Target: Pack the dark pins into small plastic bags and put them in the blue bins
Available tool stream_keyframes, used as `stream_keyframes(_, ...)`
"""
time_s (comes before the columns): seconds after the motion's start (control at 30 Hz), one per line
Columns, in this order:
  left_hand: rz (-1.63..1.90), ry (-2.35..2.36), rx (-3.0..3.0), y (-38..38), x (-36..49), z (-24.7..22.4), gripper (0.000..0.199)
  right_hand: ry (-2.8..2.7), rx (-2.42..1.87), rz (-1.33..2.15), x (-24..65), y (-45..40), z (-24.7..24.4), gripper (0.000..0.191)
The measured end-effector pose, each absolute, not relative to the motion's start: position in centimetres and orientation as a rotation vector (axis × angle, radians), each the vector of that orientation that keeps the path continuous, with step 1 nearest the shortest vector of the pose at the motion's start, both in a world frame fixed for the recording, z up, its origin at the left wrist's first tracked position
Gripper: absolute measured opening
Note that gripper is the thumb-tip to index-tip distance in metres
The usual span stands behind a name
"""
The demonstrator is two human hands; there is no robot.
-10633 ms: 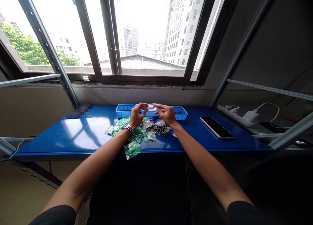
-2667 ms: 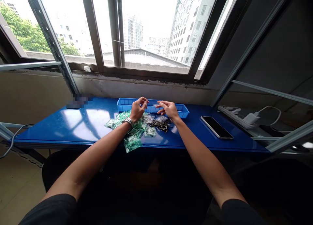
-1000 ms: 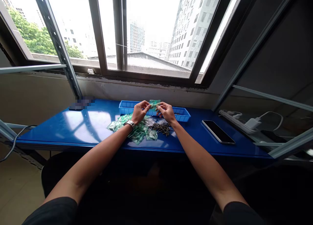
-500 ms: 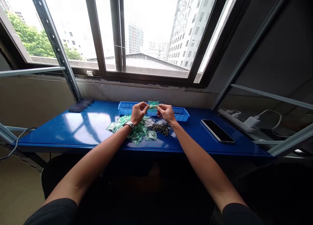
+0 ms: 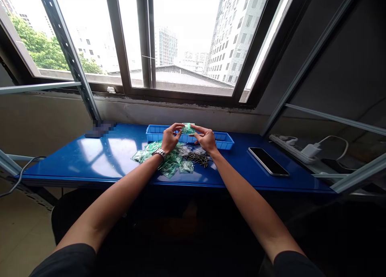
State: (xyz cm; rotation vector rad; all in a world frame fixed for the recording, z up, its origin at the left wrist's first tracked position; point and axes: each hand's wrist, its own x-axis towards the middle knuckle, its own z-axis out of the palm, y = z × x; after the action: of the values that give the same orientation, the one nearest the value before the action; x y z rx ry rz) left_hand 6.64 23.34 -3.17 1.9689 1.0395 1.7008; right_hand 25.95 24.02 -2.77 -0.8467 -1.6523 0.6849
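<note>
Between my two hands is a small green plastic bag (image 5: pixel 188 129), raised above the table in front of a blue tray (image 5: pixel 222 143). My left hand (image 5: pixel 171 139) pinches the bag's left edge, and my right hand (image 5: pixel 205 139) grips its right edge. What the bag contains is too small to make out. Beneath my left hand lies a heap of similar green plastic bags (image 5: pixel 169 167), one of them apart at the front. Dark screws (image 5: pixel 199 159) with some brassy glints are piled below my right hand, beside clear plastic.
On the blue table (image 5: pixel 235 170), a phone (image 5: pixel 268 161) lies to the right. Past it, a white charger (image 5: pixel 310 149) is plugged into a power strip (image 5: pixel 291 148). Metal shelf posts stand at both sides, and a window is behind the table.
The green bag has tilted or folded between my fingers and now looks brighter. My fingers have shifted slightly on its edges; my arms stay almost still.
</note>
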Motion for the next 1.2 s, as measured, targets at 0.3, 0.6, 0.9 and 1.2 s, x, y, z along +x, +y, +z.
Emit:
stream_keyframes(0.3, 1.693, 1.044, 1.963, 23.2, 6.6, -3.1, 0.019, -1.658, -0.842, 0.683, 26.0, 23.6, -2.4, 0.047)
stream_keyframes(0.6, 1.699, 1.040, 1.945, 23.2, 6.6, -2.9, 0.014, -1.638, -0.882, 0.713, 25.9, 23.1, -1.9, 0.052)
stream_keyframes(0.9, 1.630, 1.049, 1.887, 23.7, 6.6, -3.4, 0.032, -1.616, -0.956, 0.730, 25.8, 22.8, -1.8, 0.051)
stream_keyframes(1.2, 1.614, 0.980, 1.819, 23.4, 6.8, -3.3, 0.036, -1.651, -0.983, 0.651, 25.8, 23.0, -1.9, 0.056)
